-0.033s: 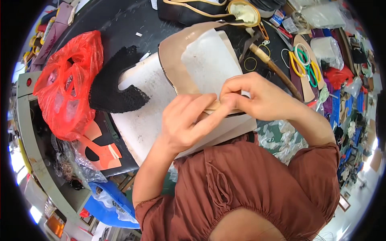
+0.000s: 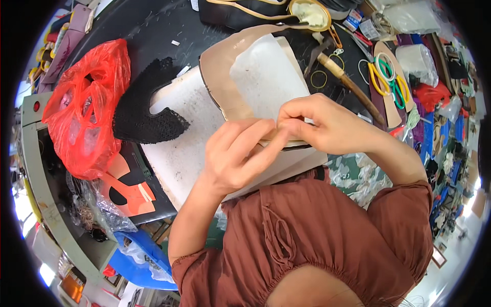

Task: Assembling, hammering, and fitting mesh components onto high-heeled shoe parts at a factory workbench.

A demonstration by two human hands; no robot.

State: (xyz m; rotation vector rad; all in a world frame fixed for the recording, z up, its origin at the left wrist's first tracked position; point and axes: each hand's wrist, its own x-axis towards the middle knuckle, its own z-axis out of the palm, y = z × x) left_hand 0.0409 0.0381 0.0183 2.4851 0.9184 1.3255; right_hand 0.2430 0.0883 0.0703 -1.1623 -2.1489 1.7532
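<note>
A curved beige leather-like piece (image 2: 217, 71) with a dark edge lies over a pale board (image 2: 176, 163). At its near end, my left hand (image 2: 230, 153) holds the edge, with the fingers bent over it. My right hand (image 2: 327, 123) meets it there, thumb and forefinger pinched together on the same edge. The fingertips hide most of the part being held. To the left, a black curved textured piece (image 2: 130, 115) rests partly on the board, apart from both hands.
A red plastic bag (image 2: 92, 112) and orange cut pieces (image 2: 135, 199) lie left. On the right are a wooden-handled hammer (image 2: 350, 84) and scissors with yellow handles (image 2: 376, 82). An oval dish of cream-coloured paste (image 2: 312, 15) stands at the back. A blue bin (image 2: 135, 263) is low left.
My right fingertips have moved slightly to the left along the beige piece's edge. The beige piece has shifted slightly with them; the rest looks the same.
</note>
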